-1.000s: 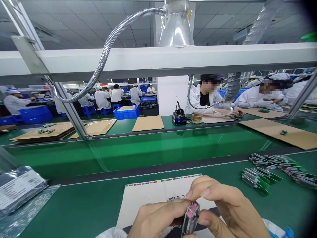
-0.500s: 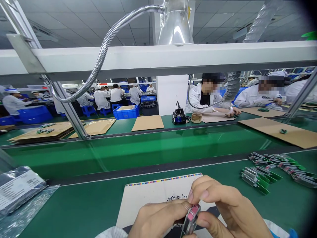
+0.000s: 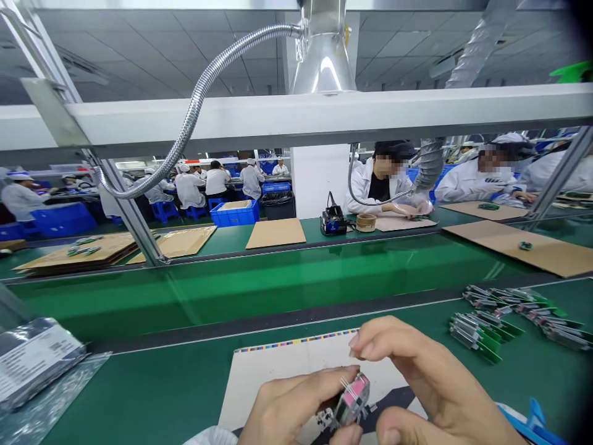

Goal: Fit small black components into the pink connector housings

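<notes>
Pink part (image 3: 353,398) seemingly pinched by left fingers (image 3: 340,378).

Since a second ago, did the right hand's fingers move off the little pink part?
Yes. The right hand fingertips lifted up toward the card's colour-strip edge, leaving the pink part.

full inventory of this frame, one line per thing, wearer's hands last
small module: one, pink face with thin wire leads, held between both hands
white card: one, colour-bar edge, on the green bench under the hands
tiny dark parts: a small heap, on the card
circuit boards: many, green, in rows at right
static bag: one, grey with label, far left
conveyor belt: one, green, across the middle
cardboard sheets: several, brown, far bench
tape roll: one, tan, far bench
flexible hose: one, silver, to an overhead hood
people in white coats: several, opposite and behind
left hand: fingers on the module
right hand: fingers by the module's leads
</notes>
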Demonstrator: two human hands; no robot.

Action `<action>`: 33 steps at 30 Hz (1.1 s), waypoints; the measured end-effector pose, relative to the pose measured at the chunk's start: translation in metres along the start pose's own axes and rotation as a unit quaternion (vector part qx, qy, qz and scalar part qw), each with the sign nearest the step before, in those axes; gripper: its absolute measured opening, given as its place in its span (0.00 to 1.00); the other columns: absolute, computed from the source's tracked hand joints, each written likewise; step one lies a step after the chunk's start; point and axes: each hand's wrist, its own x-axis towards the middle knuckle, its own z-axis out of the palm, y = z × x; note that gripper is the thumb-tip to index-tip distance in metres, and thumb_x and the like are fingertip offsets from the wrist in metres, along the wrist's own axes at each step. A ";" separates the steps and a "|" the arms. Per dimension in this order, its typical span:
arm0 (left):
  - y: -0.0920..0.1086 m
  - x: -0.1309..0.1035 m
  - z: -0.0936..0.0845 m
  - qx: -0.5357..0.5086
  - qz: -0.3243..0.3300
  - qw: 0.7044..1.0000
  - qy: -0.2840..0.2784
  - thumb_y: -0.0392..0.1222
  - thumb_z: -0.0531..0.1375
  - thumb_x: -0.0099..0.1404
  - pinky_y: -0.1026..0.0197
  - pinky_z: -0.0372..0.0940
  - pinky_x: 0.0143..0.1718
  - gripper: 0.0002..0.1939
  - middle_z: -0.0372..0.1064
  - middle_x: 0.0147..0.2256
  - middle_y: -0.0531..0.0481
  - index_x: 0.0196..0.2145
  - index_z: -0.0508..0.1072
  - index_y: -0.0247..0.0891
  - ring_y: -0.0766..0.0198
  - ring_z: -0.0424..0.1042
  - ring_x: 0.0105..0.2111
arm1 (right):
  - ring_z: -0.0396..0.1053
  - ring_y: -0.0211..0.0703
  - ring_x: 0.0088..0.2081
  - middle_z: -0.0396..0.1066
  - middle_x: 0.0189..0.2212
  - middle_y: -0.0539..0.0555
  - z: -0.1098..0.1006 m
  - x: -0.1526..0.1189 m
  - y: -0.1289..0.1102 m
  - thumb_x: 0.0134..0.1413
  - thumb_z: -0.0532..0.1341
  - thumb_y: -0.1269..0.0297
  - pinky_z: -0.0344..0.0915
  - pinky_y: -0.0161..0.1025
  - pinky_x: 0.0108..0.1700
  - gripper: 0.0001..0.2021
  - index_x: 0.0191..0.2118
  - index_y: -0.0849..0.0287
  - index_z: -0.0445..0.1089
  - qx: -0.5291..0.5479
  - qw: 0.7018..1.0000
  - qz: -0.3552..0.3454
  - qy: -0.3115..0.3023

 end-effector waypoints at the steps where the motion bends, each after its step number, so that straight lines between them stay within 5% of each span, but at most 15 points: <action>1: -0.001 -0.001 0.001 -0.034 -0.022 0.999 0.003 0.33 0.63 0.59 0.66 0.71 0.43 0.33 0.75 0.48 0.57 0.59 0.62 0.59 0.61 0.78 0.42 | 0.67 0.47 0.50 0.65 0.48 0.54 -0.002 0.002 -0.001 0.57 0.62 0.60 0.69 0.39 0.50 0.12 0.47 0.45 0.64 -0.010 1.000 0.011 -0.022; 5: 0.000 0.003 0.003 -0.132 -0.100 0.986 0.019 0.30 0.58 0.60 0.61 0.69 0.48 0.42 0.74 0.49 0.60 0.64 0.47 0.63 0.64 0.76 0.45 | 0.65 0.43 0.50 0.63 0.48 0.53 0.002 0.016 -0.007 0.60 0.59 0.66 0.68 0.38 0.48 0.06 0.41 0.48 0.66 -0.025 0.999 0.012 -0.045; 10: -0.022 0.021 -0.005 -0.038 -0.103 0.994 0.025 0.34 0.61 0.59 0.58 0.66 0.54 0.39 0.69 0.55 0.54 0.63 0.51 0.57 0.60 0.70 0.52 | 0.64 0.42 0.43 0.66 0.40 0.52 0.015 0.020 0.010 0.64 0.54 0.66 0.64 0.39 0.44 0.02 0.41 0.51 0.60 -0.020 0.998 -0.035 0.048; 16: -0.114 0.047 -0.023 0.152 -0.195 0.962 0.112 0.54 0.57 0.59 0.52 0.67 0.52 0.26 0.69 0.54 0.45 0.53 0.67 0.42 0.51 0.69 0.54 | 0.65 0.42 0.41 0.66 0.39 0.53 -0.005 -0.001 0.073 0.66 0.48 0.66 0.66 0.38 0.42 0.06 0.42 0.53 0.61 -0.231 0.967 0.044 0.098; 22: -0.190 0.038 -0.049 0.232 -0.262 0.924 0.158 0.54 0.55 0.53 0.46 0.71 0.40 0.20 0.75 0.46 0.38 0.37 0.75 0.38 0.42 0.75 0.42 | 0.67 0.51 0.42 0.70 0.39 0.60 -0.058 -0.056 0.154 0.57 0.53 0.76 0.66 0.49 0.45 0.11 0.44 0.60 0.66 -0.365 0.905 0.175 0.133; 27: -0.202 0.034 -0.054 0.242 -0.266 0.925 0.123 0.54 0.55 0.53 0.53 0.71 0.36 0.18 0.76 0.44 0.43 0.32 0.77 0.42 0.49 0.76 0.37 | 0.68 0.49 0.40 0.70 0.34 0.56 -0.095 -0.076 0.186 0.56 0.59 0.73 0.66 0.48 0.42 0.04 0.37 0.62 0.69 -0.459 0.837 0.265 0.136; 33: -0.205 0.034 -0.054 0.244 -0.274 0.925 0.100 0.57 0.53 0.54 0.54 0.71 0.31 0.21 0.75 0.46 0.42 0.34 0.77 0.40 0.56 0.73 0.24 | 0.68 0.43 0.42 0.70 0.39 0.53 -0.102 -0.072 0.191 0.61 0.58 0.62 0.66 0.46 0.46 0.08 0.38 0.61 0.69 -0.528 0.782 0.308 0.121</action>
